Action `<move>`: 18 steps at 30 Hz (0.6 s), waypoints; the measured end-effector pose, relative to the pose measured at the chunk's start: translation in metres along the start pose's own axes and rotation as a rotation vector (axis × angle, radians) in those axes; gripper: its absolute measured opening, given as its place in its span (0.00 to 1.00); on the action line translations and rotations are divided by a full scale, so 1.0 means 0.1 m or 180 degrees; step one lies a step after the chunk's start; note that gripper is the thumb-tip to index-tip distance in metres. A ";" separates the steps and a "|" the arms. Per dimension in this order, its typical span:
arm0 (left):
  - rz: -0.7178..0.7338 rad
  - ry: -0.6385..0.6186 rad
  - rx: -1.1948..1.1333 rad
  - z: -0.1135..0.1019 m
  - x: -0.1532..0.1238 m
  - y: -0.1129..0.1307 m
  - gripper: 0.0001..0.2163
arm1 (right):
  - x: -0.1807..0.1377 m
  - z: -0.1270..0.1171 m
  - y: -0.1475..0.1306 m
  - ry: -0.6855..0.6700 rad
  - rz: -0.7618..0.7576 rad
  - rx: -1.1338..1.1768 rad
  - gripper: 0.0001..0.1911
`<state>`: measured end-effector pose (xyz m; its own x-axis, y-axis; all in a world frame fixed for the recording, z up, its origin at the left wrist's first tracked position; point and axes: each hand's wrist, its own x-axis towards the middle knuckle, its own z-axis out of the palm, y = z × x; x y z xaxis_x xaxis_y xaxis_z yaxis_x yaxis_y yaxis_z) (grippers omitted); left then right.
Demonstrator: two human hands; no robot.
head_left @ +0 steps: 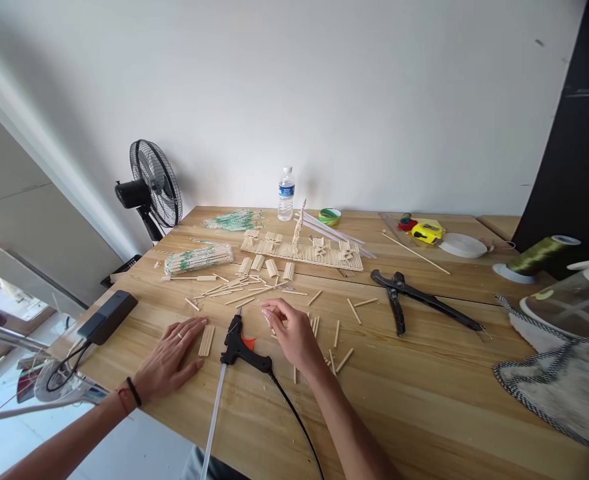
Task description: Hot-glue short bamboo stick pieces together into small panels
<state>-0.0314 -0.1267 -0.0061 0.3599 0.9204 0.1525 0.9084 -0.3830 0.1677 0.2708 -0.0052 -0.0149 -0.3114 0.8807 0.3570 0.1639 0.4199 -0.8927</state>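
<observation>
My left hand (177, 352) lies flat on the wooden table, fingers stretched out, its fingertips beside a small panel of wooden sticks (207, 341). To the right of that panel rests a black glue gun (237, 345) with an orange trigger, a long clear glue stick in its back end and its nozzle pointing away from me. Just right of the nozzle, my right hand (290, 331) hovers with thumb and fingers pinched together; what they hold, if anything, is too small to make out. Loose wooden sticks (345, 360) lie under and around this hand.
Farther back stand a stick-built model (301, 250), small panels (271, 268), bagged sticks (199, 259) and a water bottle (286, 193). Black cutters (427, 301), a yellow tape measure (427, 232) and a thread spool (544, 257) lie right. A black power strip (108, 317) sits left.
</observation>
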 end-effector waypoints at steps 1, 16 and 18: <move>-0.0010 0.0011 -0.0008 0.00 0.00 0.00 0.33 | 0.00 0.01 0.00 0.0033 -0.0040 -0.0023 0.12; 0.0010 0.0271 -0.0250 0.05 -0.03 0.03 0.31 | -0.28 0.17 -0.22 -0.0542 0.0009 -0.1190 0.09; 0.0020 0.0292 -0.0292 0.06 -0.04 0.02 0.31 | -0.38 0.22 -0.21 -0.0616 0.0068 -0.1345 0.11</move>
<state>-0.0297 -0.1305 -0.0125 0.3406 0.9086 0.2417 0.8815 -0.3980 0.2541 0.2586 -0.0521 -0.0155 -0.4661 0.8498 0.2459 0.5268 0.4900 -0.6945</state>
